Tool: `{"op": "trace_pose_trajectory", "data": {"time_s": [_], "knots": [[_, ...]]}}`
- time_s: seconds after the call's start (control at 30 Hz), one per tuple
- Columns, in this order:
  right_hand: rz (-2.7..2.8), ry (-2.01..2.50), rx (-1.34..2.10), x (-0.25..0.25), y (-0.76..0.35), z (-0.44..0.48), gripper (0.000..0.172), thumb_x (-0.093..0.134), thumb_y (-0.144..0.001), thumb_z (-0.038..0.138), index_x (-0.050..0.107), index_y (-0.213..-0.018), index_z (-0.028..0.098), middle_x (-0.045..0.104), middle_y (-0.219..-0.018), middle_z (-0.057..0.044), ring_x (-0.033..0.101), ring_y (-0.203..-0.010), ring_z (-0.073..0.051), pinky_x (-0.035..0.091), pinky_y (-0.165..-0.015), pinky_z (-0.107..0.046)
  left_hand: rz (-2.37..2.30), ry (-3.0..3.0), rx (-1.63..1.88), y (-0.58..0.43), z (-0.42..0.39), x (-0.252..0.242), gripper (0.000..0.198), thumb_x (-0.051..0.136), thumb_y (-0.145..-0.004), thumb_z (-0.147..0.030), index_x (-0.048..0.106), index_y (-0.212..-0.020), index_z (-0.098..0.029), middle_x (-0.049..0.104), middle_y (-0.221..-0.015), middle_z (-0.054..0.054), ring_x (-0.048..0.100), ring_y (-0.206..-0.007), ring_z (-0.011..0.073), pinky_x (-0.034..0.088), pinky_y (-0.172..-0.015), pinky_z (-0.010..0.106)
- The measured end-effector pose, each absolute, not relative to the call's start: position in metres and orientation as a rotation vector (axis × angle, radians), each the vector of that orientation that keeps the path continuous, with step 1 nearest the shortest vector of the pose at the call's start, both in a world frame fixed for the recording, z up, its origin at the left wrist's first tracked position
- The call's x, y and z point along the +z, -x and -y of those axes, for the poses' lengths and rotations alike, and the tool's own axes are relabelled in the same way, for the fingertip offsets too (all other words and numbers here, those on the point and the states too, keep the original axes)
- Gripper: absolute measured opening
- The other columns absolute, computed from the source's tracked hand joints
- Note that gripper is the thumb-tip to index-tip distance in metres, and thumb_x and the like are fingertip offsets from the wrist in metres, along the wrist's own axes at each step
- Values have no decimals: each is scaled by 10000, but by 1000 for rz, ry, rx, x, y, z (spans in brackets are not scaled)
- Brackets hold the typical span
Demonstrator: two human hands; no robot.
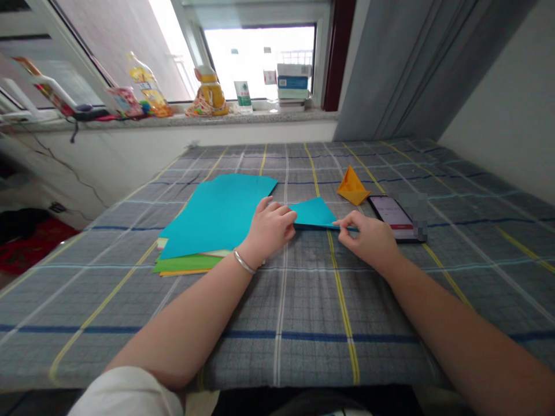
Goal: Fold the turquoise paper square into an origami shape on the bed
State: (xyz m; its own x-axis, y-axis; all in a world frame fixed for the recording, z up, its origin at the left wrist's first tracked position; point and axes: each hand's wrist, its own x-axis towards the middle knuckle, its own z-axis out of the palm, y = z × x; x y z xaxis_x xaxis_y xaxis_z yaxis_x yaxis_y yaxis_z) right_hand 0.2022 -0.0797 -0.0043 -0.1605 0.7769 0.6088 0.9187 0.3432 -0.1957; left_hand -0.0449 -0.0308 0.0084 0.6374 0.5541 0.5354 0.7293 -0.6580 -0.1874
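A folded blue paper sheet (313, 211) lies on the plaid cloth (303, 300) in the middle of the surface. My left hand (269, 228) has its fingers curled and pressed on the paper's left edge; a silver bangle circles the wrist. My right hand (369, 237) pinches the paper's near right corner against the cloth. Left of the hands lies a stack of coloured sheets (212, 222), blue on top with green and orange below.
An orange folded paper shape (353, 186) sits beyond my right hand, next to a phone (392, 215) with its screen lit. Bottles, boxes and a bag line the window sill (173, 120) at the back. A grey curtain hangs at right.
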Motion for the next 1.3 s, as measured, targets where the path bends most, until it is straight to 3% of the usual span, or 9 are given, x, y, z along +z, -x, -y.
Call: {"op": "trace_pose_trajectory", "data": {"time_s": [0.43,0.5,0.6,0.67,0.8,0.93,1.1,1.2,1.3], "knots": [[1903,1447,-210,1,-207,81,56,574,-756,186,550,-763,236,768,-901,26,710,-731,-193,464,-596,-278,1133,2471,-672,61,21,9,69,540,-802,-183,597,-775,-210,669,-808,28,599,-822,216,362,-1026,466],[1928,1435,-240,1,-205,81,33,574,-775,199,580,-781,230,768,-897,17,710,-728,-194,468,-606,-282,1135,2489,-740,60,23,10,69,550,-834,-232,609,-852,-202,685,-891,35,608,-865,215,359,-1030,452],[2003,1409,-293,-2,-202,83,73,565,-819,227,637,-831,222,765,-859,-2,706,-719,-192,470,-630,-289,940,2595,-757,53,29,10,234,561,-894,-410,624,-999,-211,697,-1004,36,609,-935,214,351,-1029,428],[2074,1363,-321,-4,-198,84,103,558,-843,236,660,-850,222,761,-840,-6,703,-714,-187,468,-641,-289,778,2659,-689,46,34,8,288,529,-921,-469,629,-1049,-232,703,-1021,23,606,-938,199,367,-995,399],[2182,1229,-337,-8,-193,86,119,550,-856,218,669,-851,228,760,-855,3,702,-729,-171,477,-662,-281,721,2620,-632,34,42,4,221,470,-972,-379,646,-974,-245,705,-991,4,592,-869,174,405,-810,340],[2307,1151,-169,-4,-192,85,125,567,-858,229,665,-934,240,750,-999,11,694,-906,-173,506,-792,-291,689,2588,-611,34,44,3,177,487,-967,-279,654,-941,-225,695,-994,15,573,-832,166,406,-699,307],[2439,1183,-97,0,-206,77,432,642,-790,278,593,-1214,216,609,-1316,-79,542,-1228,-256,439,-1024,-432,767,2616,-944,43,34,-1,181,484,-962,-221,663,-938,-227,689,-1001,18,574,-895,157,460,-797,289],[2442,1272,-89,-5,-217,71,611,647,-783,324,491,-1362,203,440,-1476,-122,429,-1335,-288,400,-1069,-475,798,2684,-1164,46,26,-6,134,518,-932,-181,637,-876,-209,689,-967,23,590,-926,155,474,-859,303],[2403,1415,-74,-13,-223,66,678,612,-813,348,406,-1435,174,362,-1522,-141,371,-1375,-298,371,-1096,-475,797,2763,-1352,46,22,-8,108,551,-892,-143,595,-808,-196,680,-960,32,603,-934,150,483,-876,312]]}}
